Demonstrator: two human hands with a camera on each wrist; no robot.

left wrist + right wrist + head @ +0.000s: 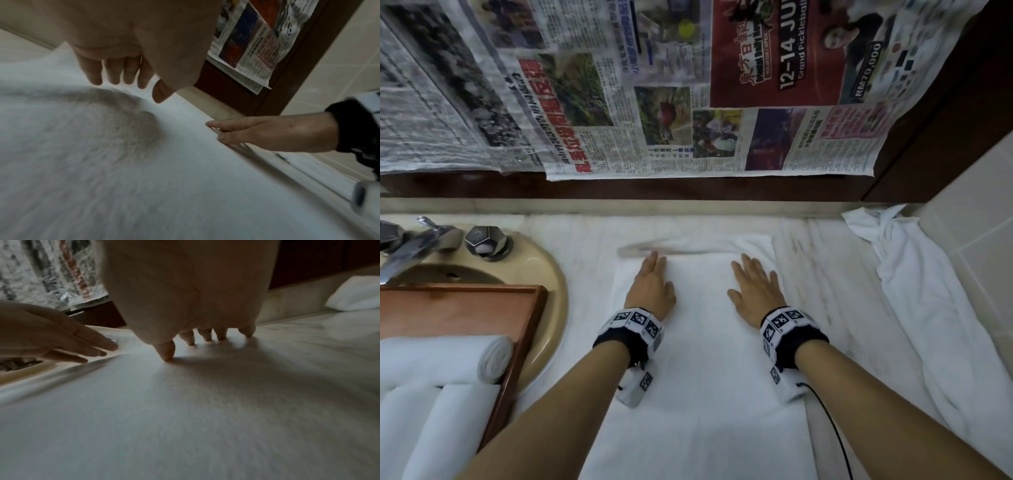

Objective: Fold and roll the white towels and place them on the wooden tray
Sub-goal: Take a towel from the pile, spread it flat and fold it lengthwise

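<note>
The towel (702,359) is lying nearest, a long folded strip running from the desk's near edge away toward the wall, flat on the pale desk (835,274). Both hands are resting on its far end: the left hand (652,284) near the left edge, the right hand (755,286) near the right edge. Their fingers (654,262) are stretched out straight and relaxed, gripping nothing, palms down on the cloth. In the left wrist view the left fingers (115,71) are just above or grazing the pile; I cannot tell which. In the right wrist view the right fingers (205,334) are touching it with their tips. I take this as smoothing the fold flat and squaring its edges so that it will roll evenly; rolling has not yet begun, since no part of this towel is curled.

To the left the tray (493,308) is sitting across the basin (551,274), close by the work, presumably so a finished roll needs only a short carry. It is already holding rolled towels: one roll (448,356) lying crosswise with its spiral end facing the desk, and at least two more (448,428) nearer, side by side. Part of the tray's far floor is showing bare.

At the far right another towel (914,274) is lying crumpled against the tiled wall, unfolded. Newspaper (619,85) is hanging over the dark wood above the desk.
</note>
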